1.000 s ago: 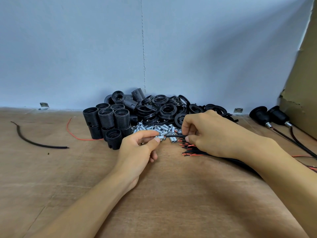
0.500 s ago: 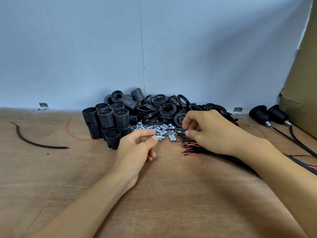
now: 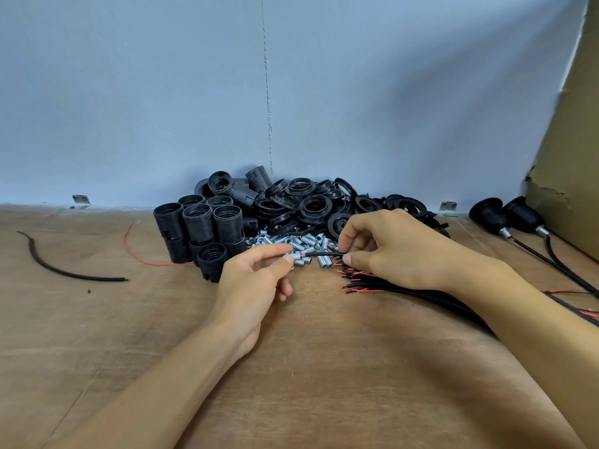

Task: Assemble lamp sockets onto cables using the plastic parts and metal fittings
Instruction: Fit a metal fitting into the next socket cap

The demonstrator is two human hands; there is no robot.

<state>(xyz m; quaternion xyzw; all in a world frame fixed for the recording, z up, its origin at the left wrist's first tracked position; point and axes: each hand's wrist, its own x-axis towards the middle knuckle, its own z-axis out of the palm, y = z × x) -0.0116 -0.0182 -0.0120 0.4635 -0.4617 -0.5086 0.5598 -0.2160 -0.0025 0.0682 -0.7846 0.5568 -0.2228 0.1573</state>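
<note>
The cable (image 3: 322, 254) tip returns to the metal fitting (image 3: 289, 256) — threading likely next.
The left hand (image 3: 256, 280) pinches the fitting; the right hand (image 3: 389, 251), at 3 o'clock, pinches the cable.

Two hands (image 3: 256, 280) — two finished sockets (image 3: 489, 215), two wall brackets (image 3: 80, 199), one cable scrap (image 3: 68, 272), one red wire (image 3: 155, 264).

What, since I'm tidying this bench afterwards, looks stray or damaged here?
Two offcuts lie apart from the cable bundle: a short black cable piece far left on the table, and a loose red wire beside the upright sockets. The cardboard panel at right has a torn edge.
</note>
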